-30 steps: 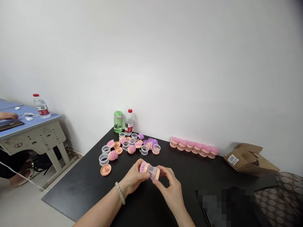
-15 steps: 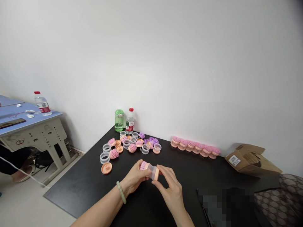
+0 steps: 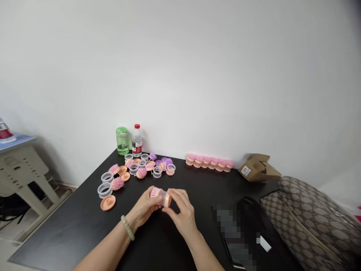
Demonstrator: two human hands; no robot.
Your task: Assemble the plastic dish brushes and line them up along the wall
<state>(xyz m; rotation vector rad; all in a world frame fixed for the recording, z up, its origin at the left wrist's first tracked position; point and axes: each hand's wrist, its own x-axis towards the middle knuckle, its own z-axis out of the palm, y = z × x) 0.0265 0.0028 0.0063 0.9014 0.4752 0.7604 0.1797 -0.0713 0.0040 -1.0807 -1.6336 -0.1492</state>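
Head view: my left hand (image 3: 143, 208) and right hand (image 3: 180, 210) are both closed around one small brush (image 3: 160, 197), which seems held just above the black tabletop (image 3: 67, 237), centered between my forearms. Its long axis runs left to right across my body, tilted slightly. The pink bristle head (image 3: 153, 192) points left and sits in my left hand's grip. The clear cylinder (image 3: 161, 195) lies between my hands, and the peach end cap (image 3: 167, 199) faces right against my right fingers (image 3: 176, 195), which curl over that end. My right hand sits a little nearer the cap; neither hand is spread. I cannot tell how firmly the cap is seated. A bead bracelet (image 3: 127, 227) circles my left wrist. Far left of the brush lies a loose spread of clear rings (image 3: 105, 190), peach lids (image 3: 107, 202), and pink and purple bristle heads (image 3: 117, 183). Farther right, a row of assembled brushes (image 3: 209, 162) lines the wall edge, near a cardboard box (image 3: 258, 168). A green bottle (image 3: 122, 141) and water bottle (image 3: 137, 141) stand far left.
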